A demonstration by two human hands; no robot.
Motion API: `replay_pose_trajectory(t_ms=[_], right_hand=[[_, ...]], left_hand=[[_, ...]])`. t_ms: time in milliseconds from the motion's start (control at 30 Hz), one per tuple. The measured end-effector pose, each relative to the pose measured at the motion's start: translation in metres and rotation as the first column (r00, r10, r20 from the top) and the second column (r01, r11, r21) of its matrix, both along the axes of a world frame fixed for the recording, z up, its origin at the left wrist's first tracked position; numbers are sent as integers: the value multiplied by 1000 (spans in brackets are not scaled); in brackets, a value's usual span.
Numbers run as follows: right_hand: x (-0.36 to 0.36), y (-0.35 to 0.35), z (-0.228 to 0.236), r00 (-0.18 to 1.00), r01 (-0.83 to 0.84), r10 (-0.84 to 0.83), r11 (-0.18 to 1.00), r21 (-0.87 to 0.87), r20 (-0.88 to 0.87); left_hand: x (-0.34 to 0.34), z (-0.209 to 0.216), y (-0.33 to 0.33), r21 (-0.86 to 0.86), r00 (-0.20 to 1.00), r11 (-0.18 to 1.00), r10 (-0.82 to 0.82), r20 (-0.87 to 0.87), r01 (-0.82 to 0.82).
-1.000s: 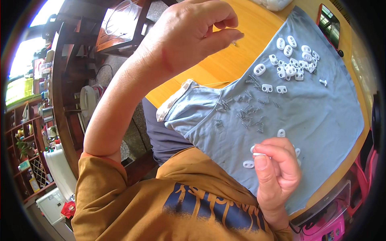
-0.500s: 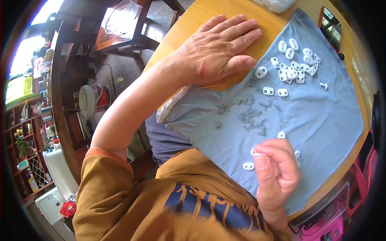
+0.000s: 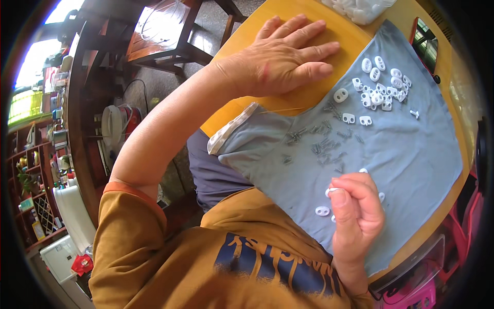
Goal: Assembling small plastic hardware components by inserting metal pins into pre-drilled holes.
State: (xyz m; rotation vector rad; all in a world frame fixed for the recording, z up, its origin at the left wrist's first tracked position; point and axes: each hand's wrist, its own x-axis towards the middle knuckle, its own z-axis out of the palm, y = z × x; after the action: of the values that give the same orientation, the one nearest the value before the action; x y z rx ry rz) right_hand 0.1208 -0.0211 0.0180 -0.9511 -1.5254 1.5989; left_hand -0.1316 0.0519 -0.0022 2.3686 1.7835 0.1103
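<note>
My left hand (image 3: 290, 56) lies palm down on the bare yellow tabletop, fingers spread, holding nothing. Over the near part of a blue-grey cloth (image 3: 411, 154), my right hand (image 3: 357, 208) pinches a small white cord lock part (image 3: 332, 191) between thumb and fingers. The fingers hide most of that part. A white two-holed cord lock piece (image 3: 322, 211) lies just left of the right hand, and others peek out around it. Small metal springs (image 3: 321, 147) are scattered in the middle of the cloth. Beyond them is a cluster of white cord lock pieces (image 3: 381, 95).
A dark phone (image 3: 425, 44) rests at the far right of the yellow table (image 3: 247, 38). A clear bag of white pieces (image 3: 360, 10) sits at the far edge. To the left stand a wooden stool (image 3: 159, 31) and a white bucket (image 3: 111, 126). Pink items (image 3: 411, 296) are at lower right.
The fingers of my left hand have spread wider on the tabletop. My right hand keeps its pinch on the cord lock part, nearly in place. The view has shifted slightly.
</note>
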Motion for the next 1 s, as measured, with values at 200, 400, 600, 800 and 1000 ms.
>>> replay_pose_trajectory(t_ms=[200,400,600,800,1000], right_hand=[[1,-2,0,1000,8,-7,1000,13,-30],[5,2,3,999,-4,3,1000,-25,-35],[6,2,6,999,-35,35,999,-35,-1],[4,1,4,999,11,-13,998,-56,-32],[3,0,6,1000,-4,3,999,-50,-24]], left_hand=[[-4,23,7,-142,445,990,132,886,-10],[2,48,5,-190,708,946,324,628,-264],[14,24,-12,123,980,980,135,148,-153],[17,16,-6,169,990,978,111,91,-125],[14,16,-1,176,988,982,43,150,-70]])
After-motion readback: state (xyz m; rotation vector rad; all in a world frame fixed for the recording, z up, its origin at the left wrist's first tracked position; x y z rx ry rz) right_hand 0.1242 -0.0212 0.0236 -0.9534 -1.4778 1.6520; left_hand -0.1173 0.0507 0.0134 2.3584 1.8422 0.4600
